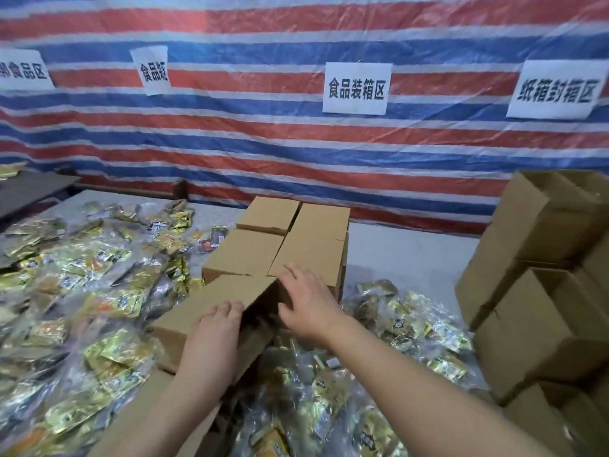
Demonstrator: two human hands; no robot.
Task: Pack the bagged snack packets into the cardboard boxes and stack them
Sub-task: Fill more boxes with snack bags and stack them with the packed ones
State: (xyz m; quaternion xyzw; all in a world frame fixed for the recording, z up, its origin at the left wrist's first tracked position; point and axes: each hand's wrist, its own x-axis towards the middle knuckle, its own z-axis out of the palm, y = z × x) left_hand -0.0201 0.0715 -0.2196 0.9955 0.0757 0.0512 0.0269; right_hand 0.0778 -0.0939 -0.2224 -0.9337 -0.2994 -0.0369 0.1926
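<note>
A brown cardboard box (204, 311) lies at the centre of the table, nearest me, its open end turned to the right. My left hand (214, 338) rests on its top with the fingertips at the open edge. My right hand (306, 305) reaches to the box's opening, fingers spread and relaxed, touching the corner of a closed box (313, 249) behind. Two more closed boxes (247, 252) (268, 214) stand packed together behind it. Bagged gold snack packets (82, 285) cover the table on the left, and another heap of packets (405, 328) lies to the right and in front.
A tall stack of empty open boxes (534, 291) stands at the right edge. A striped red, white and blue tarp (296, 153) with white paper signs hangs behind the table. Another cardboard sheet or box (141, 420) lies near me at the bottom.
</note>
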